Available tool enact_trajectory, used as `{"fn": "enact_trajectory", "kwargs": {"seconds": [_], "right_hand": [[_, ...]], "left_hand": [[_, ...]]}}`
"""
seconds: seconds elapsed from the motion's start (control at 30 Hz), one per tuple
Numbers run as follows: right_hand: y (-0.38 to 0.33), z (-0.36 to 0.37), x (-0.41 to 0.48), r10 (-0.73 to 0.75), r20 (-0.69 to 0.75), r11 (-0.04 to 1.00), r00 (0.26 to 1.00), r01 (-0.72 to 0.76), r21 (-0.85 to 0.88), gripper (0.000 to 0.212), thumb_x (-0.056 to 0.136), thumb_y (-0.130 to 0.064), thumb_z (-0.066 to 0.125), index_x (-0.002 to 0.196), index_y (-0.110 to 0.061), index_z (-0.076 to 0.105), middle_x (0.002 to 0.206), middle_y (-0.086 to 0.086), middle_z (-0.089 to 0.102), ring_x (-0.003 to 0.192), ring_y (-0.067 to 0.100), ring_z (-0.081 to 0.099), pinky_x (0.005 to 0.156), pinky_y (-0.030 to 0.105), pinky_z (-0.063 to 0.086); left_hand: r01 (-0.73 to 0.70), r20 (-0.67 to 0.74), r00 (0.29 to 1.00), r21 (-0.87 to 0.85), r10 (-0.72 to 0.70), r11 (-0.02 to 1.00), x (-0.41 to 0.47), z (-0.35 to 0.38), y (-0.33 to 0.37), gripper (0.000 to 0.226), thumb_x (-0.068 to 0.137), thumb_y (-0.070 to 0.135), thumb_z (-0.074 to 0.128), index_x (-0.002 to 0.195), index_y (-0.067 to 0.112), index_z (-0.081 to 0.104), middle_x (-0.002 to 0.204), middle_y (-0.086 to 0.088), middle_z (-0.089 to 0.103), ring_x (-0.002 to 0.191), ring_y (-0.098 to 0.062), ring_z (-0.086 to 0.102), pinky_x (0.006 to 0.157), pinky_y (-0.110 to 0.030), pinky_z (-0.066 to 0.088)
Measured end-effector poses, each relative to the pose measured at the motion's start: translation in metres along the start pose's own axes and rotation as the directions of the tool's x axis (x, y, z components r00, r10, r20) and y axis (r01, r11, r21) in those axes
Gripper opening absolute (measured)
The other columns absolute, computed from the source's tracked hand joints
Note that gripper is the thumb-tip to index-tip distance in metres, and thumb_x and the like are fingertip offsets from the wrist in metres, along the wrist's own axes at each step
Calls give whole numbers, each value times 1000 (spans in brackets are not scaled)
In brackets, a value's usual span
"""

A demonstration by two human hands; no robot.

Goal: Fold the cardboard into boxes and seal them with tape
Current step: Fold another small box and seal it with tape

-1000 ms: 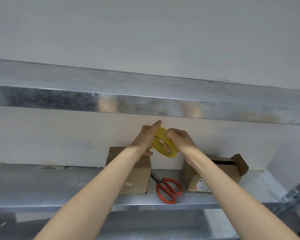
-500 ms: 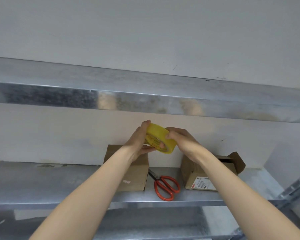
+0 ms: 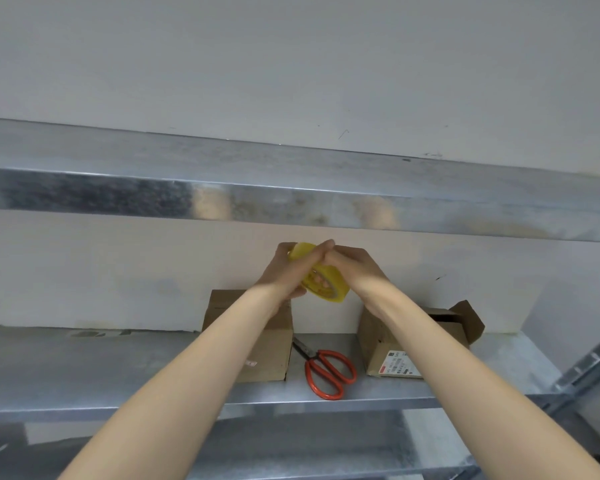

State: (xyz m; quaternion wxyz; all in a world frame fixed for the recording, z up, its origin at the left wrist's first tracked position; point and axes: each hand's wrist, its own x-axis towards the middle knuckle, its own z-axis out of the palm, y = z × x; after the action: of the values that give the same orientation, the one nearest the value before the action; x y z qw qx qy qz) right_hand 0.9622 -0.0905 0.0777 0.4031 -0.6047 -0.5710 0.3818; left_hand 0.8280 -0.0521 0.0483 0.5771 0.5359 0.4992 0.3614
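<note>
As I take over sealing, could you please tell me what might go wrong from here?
The tape roll is held in mid-air by the left hand and right hand; a slipping grip could drop it onto the scissors. The scissors lie near the shelf edge and might be knocked off.

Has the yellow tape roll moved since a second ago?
No. The tape roll stays above the scissors, between the left box and right box, gripped by the left hand and right hand.
</note>
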Motion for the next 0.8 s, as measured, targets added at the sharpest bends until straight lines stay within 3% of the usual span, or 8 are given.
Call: {"fn": "enact_trajectory", "kwargs": {"seconds": [0.1, 0.23, 0.37, 0.5, 0.8], "right_hand": [[0, -2, -1, -28, 50, 999, 998, 28, 17, 18, 93, -22, 53, 85, -23, 69, 82, -4, 71, 80, 9, 66, 72, 22, 48], [13, -6, -5, -78, 128, 994, 989, 66, 91, 16, 76, -27, 55, 79, -21, 70, 79, -4, 70, 81, 11, 61, 78, 25, 43], [11, 0, -5, -74, 91, 990, 993, 62, 123, 13, 79, -25, 57, 72, -15, 62, 69, -2, 63, 70, 8, 57, 66, 18, 42], [2, 5, -2, -36, 42, 998, 998, 34, 49, 23, 88, -19, 51, 66, -15, 57, 63, 3, 64, 71, 14, 57, 73, 27, 44], [-3, 10, -3, 17, -1, 999, 1000, -17, -28, 29, 90, -28, 51, 63, -18, 56, 60, 1, 63, 68, 14, 58, 74, 28, 45]], "left_hand": [[-54, -25, 998, -27, 53, 998, 4, -7, 0, 76, 61, 71, 74, 118, 24, 56, 110, 1, 68, 98, -12, 68, 86, -34, 58], [43, 51, 998, -145, -36, 988, 0, -17, -2, 72, 63, 66, 77, 117, 21, 59, 112, -5, 67, 99, -18, 69, 82, -38, 59], [110, 69, 993, -255, -95, 961, -5, -16, -3, 62, 70, 61, 75, 114, 19, 63, 113, -12, 66, 101, -23, 67, 83, -43, 59], [73, 49, 997, -232, -63, 970, -5, -12, -3, 60, 74, 64, 69, 116, 21, 60, 114, -9, 66, 100, -20, 68, 83, -40, 59], [36, 6, 999, -157, -35, 987, -7, -7, -6, 60, 77, 69, 62, 119, 27, 54, 115, -4, 64, 100, -18, 67, 86, -38, 58]]}}
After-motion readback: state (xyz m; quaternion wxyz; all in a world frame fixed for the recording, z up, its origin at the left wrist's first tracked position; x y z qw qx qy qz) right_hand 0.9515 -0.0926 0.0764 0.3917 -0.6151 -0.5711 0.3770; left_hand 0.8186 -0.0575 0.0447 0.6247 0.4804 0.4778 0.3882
